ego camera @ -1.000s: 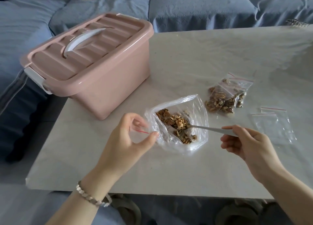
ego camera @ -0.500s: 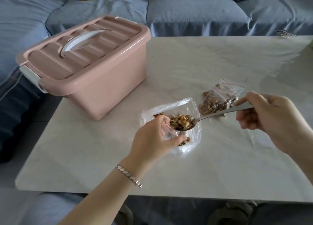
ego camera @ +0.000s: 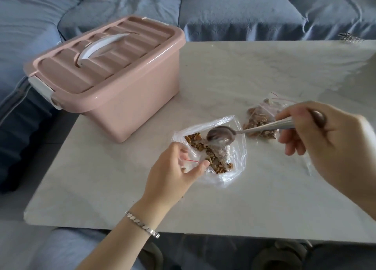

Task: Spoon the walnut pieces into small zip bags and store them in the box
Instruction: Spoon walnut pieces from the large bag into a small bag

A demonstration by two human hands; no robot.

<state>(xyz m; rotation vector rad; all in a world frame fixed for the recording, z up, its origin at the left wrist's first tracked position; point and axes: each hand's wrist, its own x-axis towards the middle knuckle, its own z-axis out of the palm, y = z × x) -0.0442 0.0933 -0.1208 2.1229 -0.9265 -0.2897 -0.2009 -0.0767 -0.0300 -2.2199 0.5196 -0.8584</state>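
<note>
A large clear bag (ego camera: 234, 168) of walnut pieces (ego camera: 211, 158) lies open in the middle of the white table (ego camera: 223, 70). My left hand (ego camera: 173, 172) pinches a small zip bag (ego camera: 188, 164) with a red seal line beside it. My right hand (ego camera: 327, 141) grips a metal spoon (ego camera: 220, 136), whose bowl hovers empty above the walnut bag. A filled zip bag (ego camera: 258, 121) of walnuts lies behind the spoon handle. The pink storage box (ego camera: 114, 78) stands at the back left with its lid closed.
A blue sofa (ego camera: 234, 13) runs along the far side and left of the table. Another small clear bag lies on the table under my right hand, mostly hidden. A dark hair clip (ego camera: 349, 37) sits at the far right table edge.
The spoon lifted a heap of walnuts out of the big bag toward the small zip bag; its bowl is now empty. My left hand shifted toward the big bag with the small bag.
</note>
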